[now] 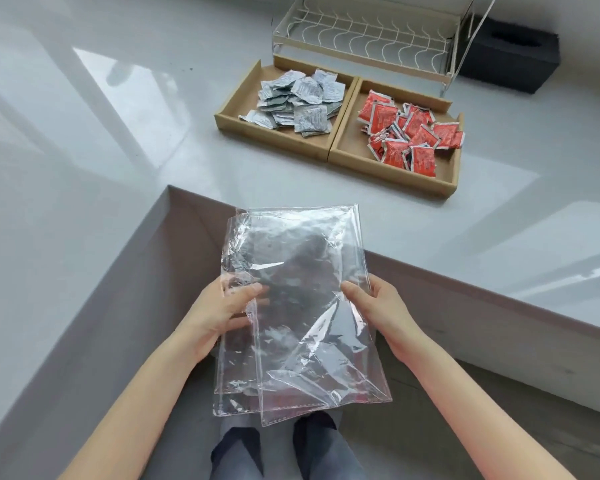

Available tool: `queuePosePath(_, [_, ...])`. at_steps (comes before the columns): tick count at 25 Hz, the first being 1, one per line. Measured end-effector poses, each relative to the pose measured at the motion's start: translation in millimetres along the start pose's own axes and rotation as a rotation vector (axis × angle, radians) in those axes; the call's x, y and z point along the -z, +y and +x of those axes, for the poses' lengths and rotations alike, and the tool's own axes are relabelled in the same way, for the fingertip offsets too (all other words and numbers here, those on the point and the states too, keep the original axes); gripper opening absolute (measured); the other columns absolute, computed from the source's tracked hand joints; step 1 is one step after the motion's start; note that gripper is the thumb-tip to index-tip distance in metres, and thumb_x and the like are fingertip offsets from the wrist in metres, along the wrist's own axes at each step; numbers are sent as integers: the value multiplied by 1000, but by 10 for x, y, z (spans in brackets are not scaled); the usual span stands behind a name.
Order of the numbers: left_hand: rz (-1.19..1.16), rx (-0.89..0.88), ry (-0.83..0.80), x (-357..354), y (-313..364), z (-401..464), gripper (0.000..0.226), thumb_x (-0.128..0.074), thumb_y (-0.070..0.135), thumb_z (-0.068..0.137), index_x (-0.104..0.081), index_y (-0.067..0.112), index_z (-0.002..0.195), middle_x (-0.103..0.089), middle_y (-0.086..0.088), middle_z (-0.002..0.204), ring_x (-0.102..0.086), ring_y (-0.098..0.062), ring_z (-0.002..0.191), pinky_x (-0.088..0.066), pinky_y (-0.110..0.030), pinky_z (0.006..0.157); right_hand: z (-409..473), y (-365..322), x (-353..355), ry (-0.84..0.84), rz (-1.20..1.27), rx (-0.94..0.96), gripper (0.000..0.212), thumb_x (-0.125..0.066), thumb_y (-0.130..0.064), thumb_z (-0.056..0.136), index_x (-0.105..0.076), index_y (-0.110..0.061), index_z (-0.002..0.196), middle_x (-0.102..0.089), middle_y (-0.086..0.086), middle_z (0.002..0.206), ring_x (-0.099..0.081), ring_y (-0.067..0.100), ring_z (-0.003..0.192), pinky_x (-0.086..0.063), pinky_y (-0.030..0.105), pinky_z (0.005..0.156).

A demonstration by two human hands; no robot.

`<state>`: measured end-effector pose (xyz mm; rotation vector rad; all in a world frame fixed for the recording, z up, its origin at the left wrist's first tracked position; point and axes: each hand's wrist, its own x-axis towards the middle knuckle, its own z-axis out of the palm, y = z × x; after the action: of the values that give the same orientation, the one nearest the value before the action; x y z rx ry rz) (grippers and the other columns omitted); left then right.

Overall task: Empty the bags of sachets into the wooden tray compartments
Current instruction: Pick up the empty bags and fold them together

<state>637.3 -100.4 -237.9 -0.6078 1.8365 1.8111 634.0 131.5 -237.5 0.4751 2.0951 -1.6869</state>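
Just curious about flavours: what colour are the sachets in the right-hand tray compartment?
Red sachets with white edges, seen clearly in the head view.

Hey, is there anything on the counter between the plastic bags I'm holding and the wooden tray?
Nothing visible. The left hand and right hand hold the clear bags out over the counter's edge, and only bare grey countertop lies between them and the wooden tray. The bags look empty.

Two clear plastic bags point(302, 306), empty and crinkled, overlapping, held up flat. Beyond, wooden tray point(329, 152) with two compartments: grey sachets point(297, 102) heaped in left, red sachets point(407, 131) in right.
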Motion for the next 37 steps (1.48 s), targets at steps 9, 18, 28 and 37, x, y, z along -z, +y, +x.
queuePosePath(9, [275, -1, 120, 911, -397, 248, 15, -63, 20, 82, -49, 28, 83, -62, -3, 97, -56, -16, 75, -44, -28, 62, 132, 288, -1115, 100, -119, -136, 17, -58, -31, 85, -63, -16, 93, -68, 0, 101, -61, 17, 99, -45, 30, 87])
queuePosePath(18, [353, 78, 189, 1053, -922, 804, 58, -61, 24, 84, -33, 9, 132, -39, -11, 141, -44, -27, 119, -35, -30, 87, 600, 902, -1536, 96, -223, -239, 43, -54, -33, 86, -50, -3, 116, -60, 15, 119, -55, 30, 107, -43, 37, 85])
queuePosePath(28, [505, 151, 206, 1106, -2180, 1944, 44, -54, 15, 86, -44, 13, 129, -60, -5, 97, -52, -19, 81, -37, -24, 66, 1583, 2231, -2055, 33, -247, -402, 37, -39, -26, 93, -44, -7, 125, -57, 10, 116, -52, 28, 109, -36, 26, 84])
queuePosePath(37, [598, 285, 240, 1335, -3240, 3179, 52, -59, 20, 80, -40, 8, 127, -65, -18, 112, -62, -37, 99, -51, -37, 84, 2758, 3194, -2428, -62, -595, -347, 41, -47, -24, 91, -43, -4, 126, -56, 18, 127, -52, 32, 118, -40, 28, 88])
